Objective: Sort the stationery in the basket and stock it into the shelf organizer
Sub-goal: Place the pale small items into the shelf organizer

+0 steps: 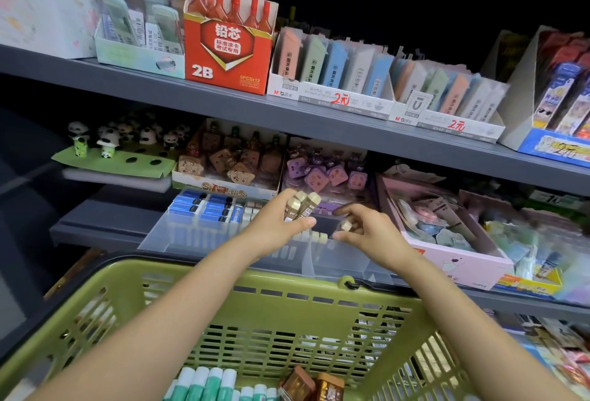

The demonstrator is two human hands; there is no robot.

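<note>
Stocking partly done: left hand (281, 220) grips several erasers (301, 206); right hand (360, 230) fingers pinch one over the organizer (223, 238); basket (255, 276) still holds stock.

Both bare forearms extend forward and upward from the lower edge of the view, converging toward the centre. The left hand (281, 222) is raised, palm turned inward, its fingers and thumb curled round a small bundle of beige erasers (301, 206) (thumb pointing right). The right hand (364, 230), just beside it and slightly lower, pinches a single eraser (345, 225) between thumb and fingertips, the index finger arched above.
</note>
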